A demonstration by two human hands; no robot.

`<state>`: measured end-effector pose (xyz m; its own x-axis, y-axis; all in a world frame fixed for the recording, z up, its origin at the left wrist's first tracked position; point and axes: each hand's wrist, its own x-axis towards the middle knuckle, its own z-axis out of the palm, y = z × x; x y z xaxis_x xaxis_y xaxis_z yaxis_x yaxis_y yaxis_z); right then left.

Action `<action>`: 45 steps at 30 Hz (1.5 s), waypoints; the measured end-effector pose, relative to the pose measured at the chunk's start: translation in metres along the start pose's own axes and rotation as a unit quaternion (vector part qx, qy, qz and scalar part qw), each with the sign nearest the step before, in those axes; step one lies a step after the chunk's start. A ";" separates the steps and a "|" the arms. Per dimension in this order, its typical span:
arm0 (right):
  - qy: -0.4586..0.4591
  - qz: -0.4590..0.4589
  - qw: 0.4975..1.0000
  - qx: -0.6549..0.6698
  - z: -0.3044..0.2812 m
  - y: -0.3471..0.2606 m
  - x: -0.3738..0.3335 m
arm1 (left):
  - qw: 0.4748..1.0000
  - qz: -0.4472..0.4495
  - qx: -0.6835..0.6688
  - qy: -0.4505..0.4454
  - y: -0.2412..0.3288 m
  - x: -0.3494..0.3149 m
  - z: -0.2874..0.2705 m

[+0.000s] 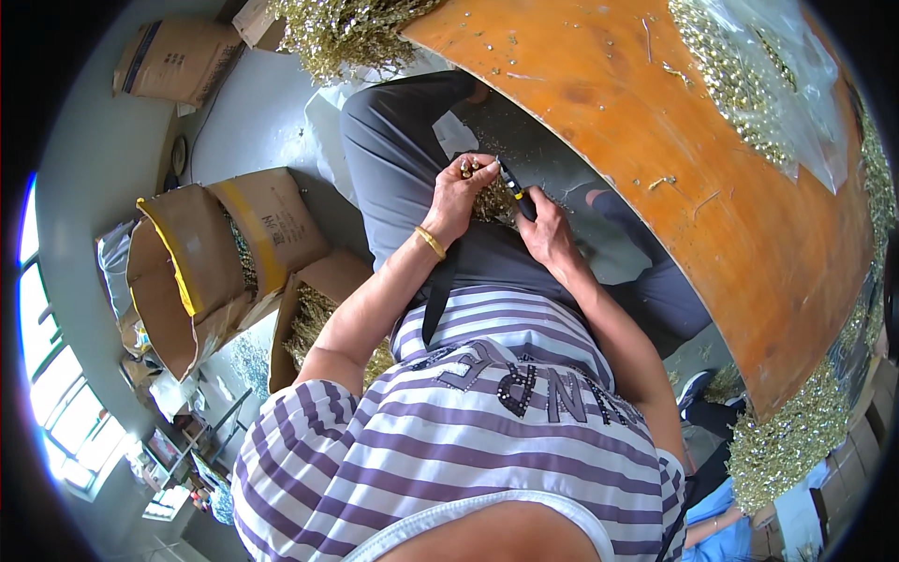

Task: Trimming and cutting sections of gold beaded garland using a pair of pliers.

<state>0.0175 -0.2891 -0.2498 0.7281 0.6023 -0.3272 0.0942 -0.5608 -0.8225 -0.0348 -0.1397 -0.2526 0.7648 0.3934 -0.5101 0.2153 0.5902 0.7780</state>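
My left hand [454,199] is raised over my lap, its fingers pinched round a small sprig of gold beads [468,169]. On that wrist sits a gold bangle [431,243]. My right hand [548,232] grips a slim black hand tool [517,193] with a yellow band. The tool's tip points up toward my left fingertips, close to the beads; whether they touch I cannot tell. Below the hands, a bunch of gold beaded stems [493,201] shows between my arms, partly hidden by them.
An orange-brown wooden table [599,103] curves round my front and right, with loose bits on it. A clear plastic bag of gold beads [749,84] lies there. Gold sprigs [346,33] heap at its far left, more [791,436] at right. Cardboard boxes [201,248] stand left.
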 end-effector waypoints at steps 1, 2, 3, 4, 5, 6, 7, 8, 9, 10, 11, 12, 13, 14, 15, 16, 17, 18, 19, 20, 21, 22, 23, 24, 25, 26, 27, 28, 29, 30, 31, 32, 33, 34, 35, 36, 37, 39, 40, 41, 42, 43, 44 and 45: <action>-0.004 -0.002 1.000 -0.002 0.003 0.000 0.004 | 1.000 0.001 0.005 0.001 0.000 0.002 -0.002; -0.005 0.006 1.000 0.006 0.005 0.001 0.007 | 1.000 0.002 0.003 0.004 -0.002 0.003 -0.002; -0.006 0.016 1.000 0.015 0.006 0.003 0.008 | 1.000 0.001 -0.008 0.009 -0.004 0.003 -0.002; 0.004 0.020 0.999 0.030 0.006 0.002 0.011 | 1.000 0.002 -0.016 0.013 0.001 0.005 0.000; 0.003 0.018 0.999 0.030 0.006 0.003 0.011 | 1.000 0.004 -0.016 0.014 0.003 0.004 0.003; 0.033 0.000 0.998 0.059 0.005 0.006 0.009 | 0.999 0.043 0.002 0.016 0.003 0.000 0.008; 0.061 -0.017 0.994 0.087 0.001 0.003 0.004 | 0.996 0.081 0.018 0.020 0.005 -0.006 0.012; 0.053 0.007 0.994 0.092 -0.007 0.002 -0.001 | 0.996 0.083 -0.010 -0.008 0.007 -0.007 0.012; 0.053 0.006 0.994 0.093 -0.014 0.001 -0.003 | 0.997 0.080 -0.009 -0.008 0.008 -0.008 0.010; 0.059 -0.016 0.995 0.082 -0.022 -0.001 -0.006 | 0.996 0.090 0.012 -0.026 0.011 -0.009 0.010; 0.065 -0.038 0.995 0.072 -0.029 -0.005 -0.010 | 0.994 0.098 0.033 -0.045 0.014 -0.011 0.012; 0.058 -0.040 0.995 0.063 -0.036 -0.009 -0.016 | 0.992 0.110 0.040 -0.044 0.017 -0.014 0.016; 0.061 -0.038 0.996 0.062 -0.040 -0.010 -0.020 | 0.992 0.108 0.040 -0.047 0.019 -0.016 0.020; 0.069 -0.039 0.996 0.051 -0.042 -0.011 -0.024 | 0.988 0.126 0.090 -0.031 0.021 -0.018 0.022; 0.076 -0.041 0.995 0.041 -0.044 -0.010 -0.026 | 0.980 0.144 0.140 -0.015 0.022 -0.020 0.025; 0.092 -0.055 0.993 0.041 -0.044 -0.008 -0.027 | 0.980 0.141 0.143 -0.008 0.025 -0.022 0.028; 0.093 -0.055 0.993 0.041 -0.045 -0.007 -0.027 | 0.980 0.141 0.143 -0.009 0.025 -0.023 0.030; 0.084 -0.032 0.995 0.048 -0.047 -0.007 -0.028 | 0.979 0.143 0.143 -0.008 0.025 -0.023 0.033; 0.075 -0.009 0.996 0.056 -0.048 -0.007 -0.028 | 0.979 0.146 0.144 -0.006 0.026 -0.023 0.035; 0.075 -0.009 0.995 0.057 -0.046 -0.005 -0.028 | 0.979 0.146 0.145 -0.007 0.028 -0.023 0.037; 0.094 -0.028 0.993 0.060 -0.042 -0.002 -0.027 | 0.981 0.120 0.150 0.003 0.030 -0.022 0.039; 0.113 -0.047 0.990 0.063 -0.040 -0.001 -0.027 | 0.984 0.095 0.153 0.013 0.031 -0.022 0.040; 0.114 -0.049 0.990 0.062 -0.039 -0.002 -0.027 | 0.983 0.096 0.153 0.012 0.032 -0.021 0.040; 0.104 -0.045 0.992 0.064 -0.039 -0.005 -0.026 | 0.985 0.090 0.150 0.000 0.034 -0.019 0.040; 0.093 -0.040 0.993 0.066 -0.039 -0.006 -0.027 | 0.985 0.084 0.147 -0.012 0.034 -0.020 0.040; 0.104 -0.057 0.992 0.051 -0.038 -0.005 -0.027 | 0.985 0.087 0.147 -0.013 0.036 -0.020 0.040; 0.107 -0.063 0.991 0.050 -0.038 -0.010 -0.027 | 0.982 0.104 0.156 -0.020 0.039 -0.019 0.040; 0.091 -0.048 0.994 0.044 -0.037 -0.017 -0.030 | 0.978 0.125 0.166 -0.021 0.044 -0.021 0.038; 0.082 -0.044 0.995 0.037 -0.039 -0.021 -0.024 | 0.973 0.156 0.171 -0.017 0.051 -0.019 0.037; 0.035 0.009 0.999 -0.009 -0.039 -0.016 -0.031 | 0.968 0.163 0.190 0.017 0.049 -0.026 0.036; 0.026 0.013 0.999 -0.019 -0.036 -0.001 -0.029 | 0.975 0.157 0.158 0.016 0.052 -0.026 0.039; 0.051 -0.031 0.997 -0.058 -0.044 -0.007 -0.036 | 0.985 0.133 0.109 0.013 0.051 -0.024 0.035; 0.032 0.008 0.998 -0.045 -0.052 -0.026 -0.041 | 0.991 0.116 0.057 -0.013 0.070 -0.034 0.034; 0.033 0.001 0.999 0.002 -0.060 -0.031 -0.049 | 0.995 0.096 0.019 -0.003 0.092 -0.046 0.041; 0.081 -0.055 0.992 0.079 -0.062 -0.031 -0.060 | 0.994 0.105 0.022 -0.026 0.121 -0.062 0.045; 0.040 -0.029 0.992 0.113 -0.061 -0.032 -0.064 | 0.987 0.145 0.057 -0.033 0.152 -0.077 0.039; 0.014 0.000 0.990 0.142 -0.069 -0.036 -0.070 | 0.975 0.199 0.088 -0.050 0.178 -0.090 0.040; -0.003 -0.043 0.994 0.098 -0.096 -0.061 -0.087 | 0.953 0.256 0.146 -0.064 0.235 -0.114 0.050; -0.005 -0.065 0.993 0.095 -0.110 -0.071 -0.093 | 0.935 0.308 0.148 -0.093 0.257 -0.115 0.056; 0.000 -0.067 0.993 0.094 -0.123 -0.079 -0.098 | 0.925 0.326 0.164 -0.103 0.279 -0.116 0.068; 0.043 -0.079 0.991 0.102 -0.137 -0.087 -0.101 | 0.924 0.308 0.204 -0.097 0.303 -0.111 0.082; 0.086 -0.091 0.986 0.110 -0.150 -0.094 -0.104 | 0.911 0.318 0.210 -0.155 0.326 -0.094 0.089; 0.114 -0.056 0.986 0.105 -0.163 -0.098 -0.107 | 0.889 0.348 0.256 -0.149 0.342 -0.073 0.100; 0.150 -0.027 0.985 0.083 -0.177 -0.101 -0.109 | 0.855 0.388 0.295 -0.177 0.353 -0.044 0.113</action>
<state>0.0484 -0.3985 -0.0487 0.8957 0.4190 -0.1490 0.0444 -0.4175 -0.9076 0.0760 -0.0282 0.0864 0.9295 0.2065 0.3057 -0.2517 -0.2509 0.9347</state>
